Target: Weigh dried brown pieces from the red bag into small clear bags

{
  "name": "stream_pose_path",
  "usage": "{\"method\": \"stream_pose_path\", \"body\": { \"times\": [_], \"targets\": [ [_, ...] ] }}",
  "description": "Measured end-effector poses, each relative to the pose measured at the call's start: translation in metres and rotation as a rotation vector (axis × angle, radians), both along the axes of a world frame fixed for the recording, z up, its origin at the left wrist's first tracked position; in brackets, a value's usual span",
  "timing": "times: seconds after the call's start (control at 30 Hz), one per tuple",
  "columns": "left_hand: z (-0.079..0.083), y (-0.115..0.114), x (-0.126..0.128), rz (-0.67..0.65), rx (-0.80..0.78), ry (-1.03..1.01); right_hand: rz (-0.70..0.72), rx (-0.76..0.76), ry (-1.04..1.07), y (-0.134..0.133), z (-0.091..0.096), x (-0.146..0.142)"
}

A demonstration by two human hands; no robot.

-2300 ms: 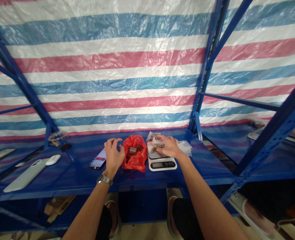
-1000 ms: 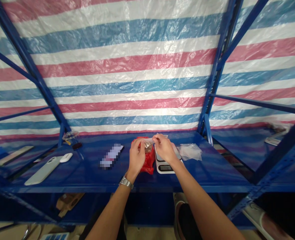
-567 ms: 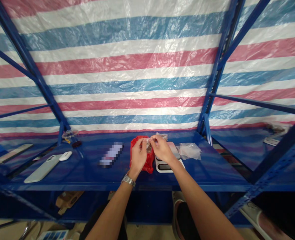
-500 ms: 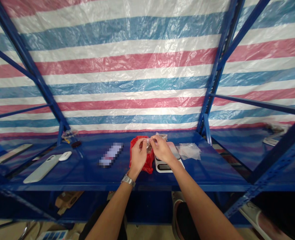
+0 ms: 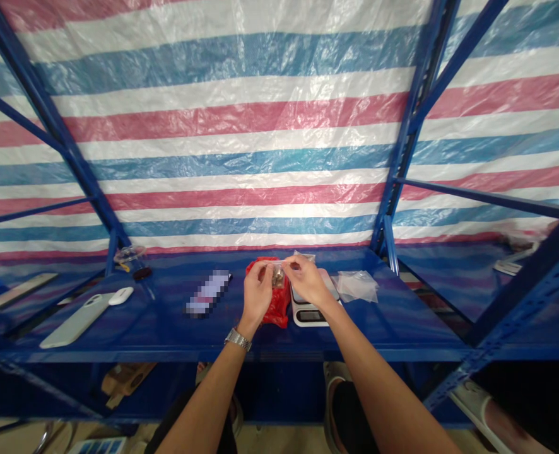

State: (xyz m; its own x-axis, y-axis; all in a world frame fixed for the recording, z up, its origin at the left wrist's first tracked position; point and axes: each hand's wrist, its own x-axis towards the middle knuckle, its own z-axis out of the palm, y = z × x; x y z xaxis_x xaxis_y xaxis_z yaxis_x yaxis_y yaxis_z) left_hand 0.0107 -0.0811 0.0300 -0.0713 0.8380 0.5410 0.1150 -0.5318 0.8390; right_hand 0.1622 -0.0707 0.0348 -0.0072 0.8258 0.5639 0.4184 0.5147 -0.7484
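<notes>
My left hand and my right hand are raised side by side over a blue shelf, both pinching the top edge of a small clear plastic bag with brown bits inside. Right behind and below the bag lies an open red plastic bag holding dark contents. A white digital scale stands to its right, partly hidden by my right hand. A steel watch sits on my left wrist.
A phone lies left of the red bag. Farther left are a grey phone case, a white mouse-like object and a clear cup. Empty clear bags lie right of the scale. Blue rack posts frame the shelf.
My right hand lifted the small bag off the scale, and my left hand left the shelf to join it. Both now pinch the bag's top; the view shifted slightly.
</notes>
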Motion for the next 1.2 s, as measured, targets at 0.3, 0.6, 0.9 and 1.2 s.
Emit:
{"method": "stream_pose_path", "body": {
  "times": [0.3,0.6,0.9,1.2],
  "targets": [
    [0.008,-0.002,0.002,-0.032,0.001,-0.015,-0.003,0.064,-0.023,-0.008,0.011,-0.004],
    [0.005,0.0,0.001,-0.134,-0.068,-0.109,0.039,-0.006,0.092,-0.013,0.016,-0.005],
    [0.005,0.001,-0.001,-0.221,-0.095,-0.077,0.1,-0.1,0.174,-0.012,0.015,-0.008],
    [0.005,-0.004,-0.014,-0.107,-0.052,0.03,0.013,-0.038,0.059,-0.016,0.021,-0.001]
  ]
}}
